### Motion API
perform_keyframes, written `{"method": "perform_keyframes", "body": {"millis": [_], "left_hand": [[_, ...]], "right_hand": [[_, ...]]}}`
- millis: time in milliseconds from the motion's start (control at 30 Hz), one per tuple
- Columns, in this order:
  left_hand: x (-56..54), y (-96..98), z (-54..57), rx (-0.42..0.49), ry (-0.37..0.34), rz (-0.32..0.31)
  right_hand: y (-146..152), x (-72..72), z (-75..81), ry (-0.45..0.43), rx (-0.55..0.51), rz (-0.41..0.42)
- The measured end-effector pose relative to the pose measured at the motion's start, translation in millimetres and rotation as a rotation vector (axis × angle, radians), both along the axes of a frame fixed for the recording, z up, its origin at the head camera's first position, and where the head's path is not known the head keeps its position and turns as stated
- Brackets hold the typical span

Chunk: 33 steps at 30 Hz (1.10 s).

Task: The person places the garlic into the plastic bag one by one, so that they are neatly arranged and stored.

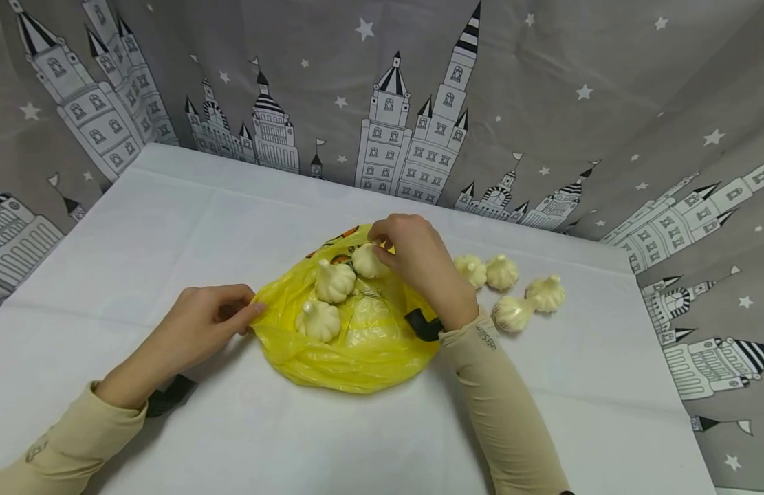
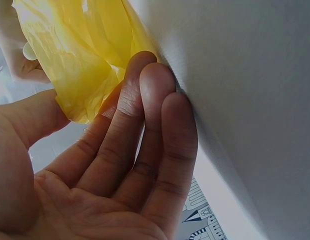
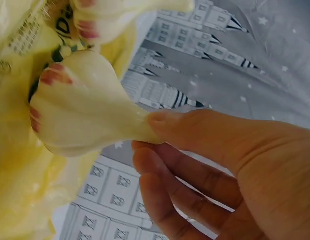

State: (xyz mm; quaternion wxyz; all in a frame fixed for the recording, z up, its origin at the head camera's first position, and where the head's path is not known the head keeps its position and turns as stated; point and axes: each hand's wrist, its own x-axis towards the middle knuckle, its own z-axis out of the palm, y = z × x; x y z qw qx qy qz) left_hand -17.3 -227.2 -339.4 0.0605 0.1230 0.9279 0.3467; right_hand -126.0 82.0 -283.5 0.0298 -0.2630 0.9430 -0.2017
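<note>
A yellow plastic bag (image 1: 357,368) lies spread with its mouth up on the white table. My left hand (image 1: 205,323) pinches the bag's left edge between thumb and fingers; the left wrist view shows the yellow film (image 2: 85,55) between them. Over the bag's far side, my right hand (image 1: 415,258) holds a garlic bulb (image 3: 80,105) by its stem, its pale body marked with reddish patches. Two more garlic bulbs, one upper (image 1: 334,280) and one lower (image 1: 318,321), rest inside the bag on the left. Whether the held bulb touches the bag cannot be told.
To the right of the bag, several garlic bulbs sit on the white table (image 1: 604,385), among them one near the right (image 1: 545,294) and one in front (image 1: 511,314). A grey curtain (image 1: 542,103) printed with castles and stars hangs behind the table.
</note>
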Motion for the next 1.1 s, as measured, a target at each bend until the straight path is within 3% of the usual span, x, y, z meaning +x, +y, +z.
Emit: {"method": "perform_keyframes", "body": {"millis": [300,600,1100], "left_hand": [[0.0,0.4,0.3,-0.012,0.004,0.003],[0.7,0.2,-0.3,-0.012,0.001,0.004],[-0.1,-0.6,-2.1,-0.006,-0.002,0.001]], "right_hand": [[-7.9,-1.4,-10.4,0.012,-0.030,0.073],[-5.9,-0.3,-10.7,0.038,-0.039,0.098],[-5.5,-1.3,-14.0,-0.003,-0.098,0.171]]}}
